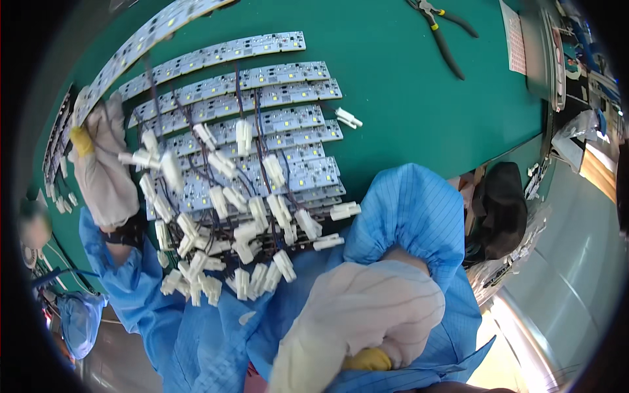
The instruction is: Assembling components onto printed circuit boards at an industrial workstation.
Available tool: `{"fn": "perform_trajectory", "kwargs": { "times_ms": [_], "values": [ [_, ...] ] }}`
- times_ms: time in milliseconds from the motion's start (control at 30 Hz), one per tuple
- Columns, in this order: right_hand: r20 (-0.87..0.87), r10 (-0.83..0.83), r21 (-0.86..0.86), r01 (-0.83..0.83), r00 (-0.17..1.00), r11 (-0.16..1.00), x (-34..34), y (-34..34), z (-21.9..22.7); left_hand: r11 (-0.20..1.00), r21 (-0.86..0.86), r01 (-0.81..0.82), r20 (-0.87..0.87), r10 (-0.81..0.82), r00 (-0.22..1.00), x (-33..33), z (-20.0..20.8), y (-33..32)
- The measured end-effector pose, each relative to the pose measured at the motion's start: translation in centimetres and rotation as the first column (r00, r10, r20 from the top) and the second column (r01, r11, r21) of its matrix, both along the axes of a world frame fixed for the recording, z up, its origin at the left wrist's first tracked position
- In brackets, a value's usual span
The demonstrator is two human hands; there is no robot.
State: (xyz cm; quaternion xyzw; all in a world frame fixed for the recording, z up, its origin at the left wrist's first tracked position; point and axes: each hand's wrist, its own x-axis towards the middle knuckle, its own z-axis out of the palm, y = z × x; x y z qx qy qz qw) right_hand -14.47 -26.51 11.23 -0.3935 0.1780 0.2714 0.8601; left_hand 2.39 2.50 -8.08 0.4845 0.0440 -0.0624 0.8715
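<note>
My left hand (108,164), in a pale glove with yellow fingertips, grips the near end of a long LED circuit board (147,36), which is raised and tilted at the upper left. Beside it, more LED circuit boards (262,121) lie in overlapping rows on the green mat. Their dark wires end in white plug connectors (246,242), bunched along the near side. My right hand (386,308), gloved the same way, is close to my body with its fingers curled in. Whatever is in those fingers, if anything, is hidden.
Black-handled pliers (445,39) lie open on the green mat (406,105) at the far right. A sheet of red-marked paper (513,36) is by the mat's right edge. At far left stands a stack of boards (56,141) with wires. A dark cloth-like item (503,209) sits at right.
</note>
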Motion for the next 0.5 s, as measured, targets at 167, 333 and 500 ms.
{"fn": "perform_trajectory", "kwargs": {
  "times_ms": [167, 333, 500],
  "values": [
    [0.424, 0.448, -0.46, -0.239, 0.787, 0.855, -1.6, 5.3, -1.9, 0.991, 0.136, -0.012, 0.069, 0.003, 0.998, -0.8, 3.7, -2.1],
    [0.332, 0.876, -0.918, -0.095, 0.349, 0.386, -4.3, -9.1, -4.7, 0.988, 0.096, 0.124, 0.229, -0.143, 0.963, 0.3, 1.5, -2.9],
    [-0.401, 0.757, -0.885, -0.005, 0.516, -0.465, -7.9, -9.1, -15.0, 0.99, 0.068, 0.123, 0.17, -0.133, 0.977, 1.4, 0.6, -1.5]
  ]
}}
